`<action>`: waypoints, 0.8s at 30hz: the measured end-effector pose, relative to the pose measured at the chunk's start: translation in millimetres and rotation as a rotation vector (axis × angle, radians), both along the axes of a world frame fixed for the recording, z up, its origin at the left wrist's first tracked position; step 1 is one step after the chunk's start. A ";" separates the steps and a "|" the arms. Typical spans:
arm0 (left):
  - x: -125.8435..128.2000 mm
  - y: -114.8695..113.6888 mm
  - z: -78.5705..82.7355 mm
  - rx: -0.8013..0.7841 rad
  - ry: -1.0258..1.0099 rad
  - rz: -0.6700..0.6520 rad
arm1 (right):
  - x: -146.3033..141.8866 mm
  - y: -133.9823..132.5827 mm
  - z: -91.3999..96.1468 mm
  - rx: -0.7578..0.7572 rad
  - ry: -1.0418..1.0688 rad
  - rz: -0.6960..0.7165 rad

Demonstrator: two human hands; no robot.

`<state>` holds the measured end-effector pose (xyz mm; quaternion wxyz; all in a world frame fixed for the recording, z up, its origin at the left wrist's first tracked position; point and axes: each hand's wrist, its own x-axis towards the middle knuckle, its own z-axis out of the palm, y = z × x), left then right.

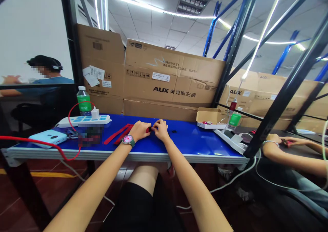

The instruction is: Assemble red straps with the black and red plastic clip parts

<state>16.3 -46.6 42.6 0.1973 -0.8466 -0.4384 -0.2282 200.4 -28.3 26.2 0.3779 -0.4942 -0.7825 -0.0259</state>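
Observation:
My left hand (139, 130) and my right hand (161, 130) meet over the blue tabletop (187, 139), their fingers pinching a small red piece (149, 129) that is mostly hidden between them. Two long red straps (118, 134) lie just left of my left hand, not touching it. A small black item (174, 131) rests a little beyond my right hand. A round-faced smartwatch (127, 140) sits on my left wrist.
A white power strip (84, 121), a green-labelled bottle (84, 100), a pale blue case (48, 138) and a red cable (69, 150) occupy the left. An open carton (208, 118) stands right. Large cardboard boxes (174, 78) rise behind. A co-worker's hands (283, 141) work at the right.

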 end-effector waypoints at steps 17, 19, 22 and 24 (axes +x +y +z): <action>-3.2 1.0 -0.1 -0.011 -0.126 0.005 | 1.3 18.7 -3.4 -0.020 0.299 -0.026; -5.0 2.1 -0.6 -0.024 -0.131 0.026 | 4.5 24.0 -2.5 0.033 0.395 -0.018; -8.1 4.4 -2.7 -0.059 -0.124 0.027 | 9.8 28.6 -5.0 0.044 0.466 -0.028; -10.0 7.7 -5.7 -0.076 -0.131 0.015 | 11.5 26.3 -6.9 -0.010 0.443 -0.067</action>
